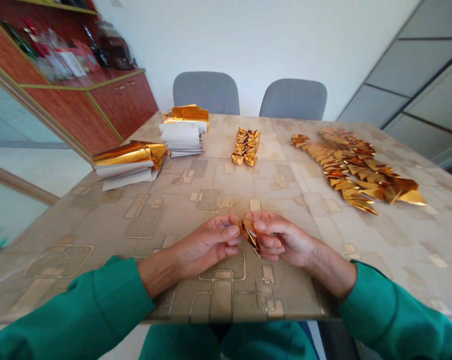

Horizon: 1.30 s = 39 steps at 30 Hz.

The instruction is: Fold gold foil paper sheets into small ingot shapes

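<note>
My left hand (206,244) and my right hand (278,237) meet just above the near part of the table (98,225). Both pinch one small folded piece of gold foil paper (250,234) between thumbs and fingertips. Most of the piece is hidden by my fingers. Green sleeves cover both forearms.
Two stacks of gold and white sheets (130,161) (184,131) lie at the far left. A double row of folded gold ingots (246,146) sits at the far middle. Several folded gold triangles (355,170) spread over the right side. Two grey chairs (206,92) stand behind; a wooden cabinet (98,105) stands left.
</note>
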Tool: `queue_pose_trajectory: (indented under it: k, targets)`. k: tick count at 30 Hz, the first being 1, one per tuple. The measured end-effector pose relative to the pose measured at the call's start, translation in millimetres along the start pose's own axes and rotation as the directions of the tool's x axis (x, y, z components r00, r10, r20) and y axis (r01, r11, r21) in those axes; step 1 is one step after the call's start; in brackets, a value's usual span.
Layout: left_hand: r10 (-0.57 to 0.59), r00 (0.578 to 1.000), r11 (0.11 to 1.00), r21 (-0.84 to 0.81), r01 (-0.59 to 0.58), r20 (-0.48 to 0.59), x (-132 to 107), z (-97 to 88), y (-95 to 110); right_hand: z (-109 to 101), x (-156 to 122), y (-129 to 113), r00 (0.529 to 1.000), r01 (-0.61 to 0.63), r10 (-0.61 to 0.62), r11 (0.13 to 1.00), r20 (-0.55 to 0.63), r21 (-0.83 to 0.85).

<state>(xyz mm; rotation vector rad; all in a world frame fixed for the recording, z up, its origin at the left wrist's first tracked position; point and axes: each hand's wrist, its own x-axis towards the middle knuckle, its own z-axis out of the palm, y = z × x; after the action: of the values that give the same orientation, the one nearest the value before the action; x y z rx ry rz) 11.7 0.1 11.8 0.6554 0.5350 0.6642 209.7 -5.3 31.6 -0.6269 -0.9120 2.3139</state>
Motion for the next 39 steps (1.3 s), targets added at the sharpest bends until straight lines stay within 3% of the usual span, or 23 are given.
queue_pose_trajectory:
  k: [4, 15, 22, 26, 34, 39]
  targets:
    - [-0.04, 0.999, 0.987, -0.155, 0.044, 0.028, 3, -0.8, -4, -1, 1, 2, 0.999, 0.025, -0.024, 1.0, -0.023, 0.002]
    - [0.048, 0.999, 0.967, -0.252, -0.049, -0.01, 1, 8.5, -1, 3, 4, 7, 0.988, 0.102, -0.105, 0.994, -0.117, -0.03]
    - [0.136, 0.989, 0.983, -0.114, -0.142, -0.063, 1, 7.9, 0, 1, 8, 11, 0.981, 0.125, -0.137, 0.988, -0.139, -0.094]
    - [0.138, 0.986, 0.985, -0.093, -0.147, -0.096, 1, 6.7, 0, 1, 8, 10, 0.978, 0.134, -0.15, 0.985, -0.146, -0.111]
    - [0.115, 0.993, 0.993, -0.004, -0.115, -0.039, -1, 5.6, 0, 1, 8, 8, 0.976, 0.101, -0.113, 0.992, -0.184, -0.075]
    - [0.144, 0.982, 0.983, 0.127, -0.129, -0.12, -2, 11.1, 1, 0, 9, 12, 0.98, 0.1, -0.112, 0.992, -0.163, -0.08]
